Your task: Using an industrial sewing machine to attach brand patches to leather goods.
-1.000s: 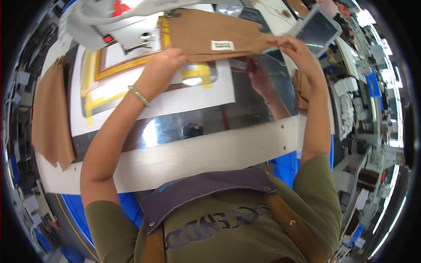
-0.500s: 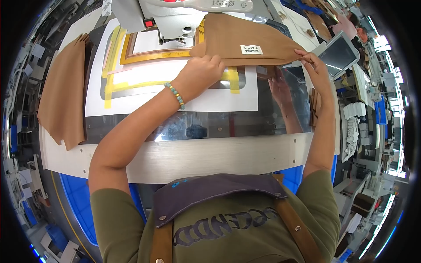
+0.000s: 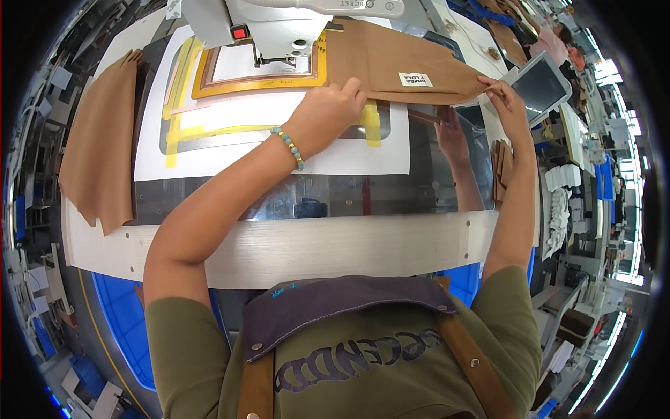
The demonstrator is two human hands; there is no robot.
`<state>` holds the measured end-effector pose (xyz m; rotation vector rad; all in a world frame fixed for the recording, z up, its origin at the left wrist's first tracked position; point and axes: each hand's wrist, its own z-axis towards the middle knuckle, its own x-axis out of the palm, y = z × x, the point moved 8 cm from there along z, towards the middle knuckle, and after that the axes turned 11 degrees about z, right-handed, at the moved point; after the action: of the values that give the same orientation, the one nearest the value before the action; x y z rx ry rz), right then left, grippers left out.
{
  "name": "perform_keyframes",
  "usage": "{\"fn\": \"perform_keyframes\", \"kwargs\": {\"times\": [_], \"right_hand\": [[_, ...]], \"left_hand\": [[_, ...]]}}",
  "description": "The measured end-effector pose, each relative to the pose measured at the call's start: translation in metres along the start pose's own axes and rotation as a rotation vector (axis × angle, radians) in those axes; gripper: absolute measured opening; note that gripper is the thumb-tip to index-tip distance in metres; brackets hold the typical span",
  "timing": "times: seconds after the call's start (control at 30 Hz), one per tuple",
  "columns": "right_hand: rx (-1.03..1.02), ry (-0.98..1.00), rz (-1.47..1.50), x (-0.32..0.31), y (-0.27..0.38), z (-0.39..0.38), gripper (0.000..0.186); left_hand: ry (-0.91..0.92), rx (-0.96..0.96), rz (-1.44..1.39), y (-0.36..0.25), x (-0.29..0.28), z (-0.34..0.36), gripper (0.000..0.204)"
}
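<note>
A folded brown fabric piece (image 3: pixel 384 59) with a small white label (image 3: pixel 414 79) lies to the right of the sewing machine head (image 3: pixel 276 35). Its near left corner is pinched in my left hand (image 3: pixel 326 115), which is closed. At the far right tip of the cloth, the fingers of my right hand (image 3: pixel 504 101) are closed on the edge. Left of the cloth, under the needle area, sits a yellow-edged frame (image 3: pixel 258 85). Beneath that is a white sheet (image 3: pixel 230 157) with yellow tape strips (image 3: pixel 230 130) on it.
A stack of brown fabric pieces (image 3: pixel 101 146) lies on the table's left side. Narrow brown pieces (image 3: pixel 501 171) rest by my right forearm. A screen (image 3: pixel 539 89) stands at the right. Blue bins (image 3: pixel 125 321) are under the table's pale front edge (image 3: pixel 349 248).
Both hands have shifted slightly to the right with the brown fabric piece. Its left edge now lies clear of the yellow-edged frame's right corner, which it covered before.
</note>
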<state>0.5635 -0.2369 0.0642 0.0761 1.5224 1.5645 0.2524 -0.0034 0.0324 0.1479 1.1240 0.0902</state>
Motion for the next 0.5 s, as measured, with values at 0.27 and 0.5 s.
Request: {"fn": "perform_keyframes", "kwargs": {"times": [0.27, 0.5], "right_hand": [[-0.082, -0.068, 0.005, -0.028, -0.008, 0.004, 0.012], [-0.022, -0.023, 0.096, 0.020, 0.003, -0.003, 0.013]], "left_hand": [[0.010, -0.026, 0.028, -0.011, 0.007, 0.018, 0.020], [0.010, 0.005, 0.083, 0.013, -0.006, -0.012, 0.016]]}}
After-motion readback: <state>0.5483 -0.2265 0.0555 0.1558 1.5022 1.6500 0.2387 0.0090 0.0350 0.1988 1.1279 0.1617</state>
